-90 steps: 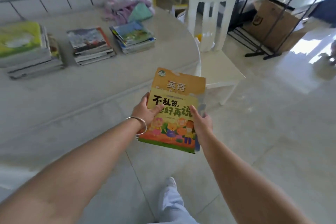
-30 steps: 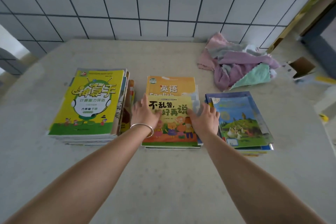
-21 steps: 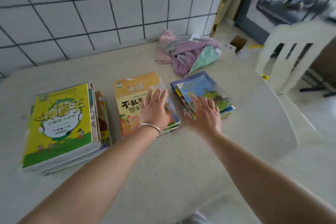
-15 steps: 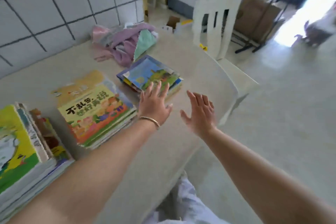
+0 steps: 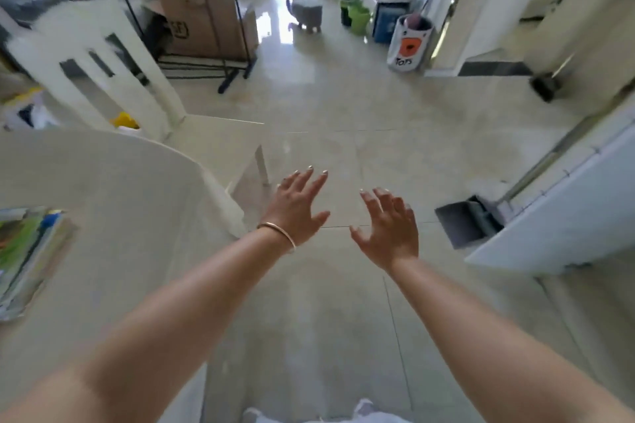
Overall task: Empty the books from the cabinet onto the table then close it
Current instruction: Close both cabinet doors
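My left hand (image 5: 298, 208), with a thin bangle on the wrist, and my right hand (image 5: 390, 228) are both stretched out in front of me over the floor, fingers spread, holding nothing. The pale table (image 5: 113, 216) fills the left of the view. Only the edge of one stack of books (image 5: 25, 251) shows at the far left of it. A white panel (image 5: 563, 216) juts in from the right; whether it is the cabinet's open door I cannot tell. The cabinet's inside is out of view.
A white chair (image 5: 103, 69) stands past the table's right edge. Farther back are a cardboard box (image 5: 206, 24) behind a black rack, green pots (image 5: 357, 14) and a white bin (image 5: 410, 43). A dark dustpan (image 5: 465, 220) lies on the floor by the white panel.
I set the carried books on the middle stack, let go, and turned right, away from the table. Both hands now hang empty over the floor.
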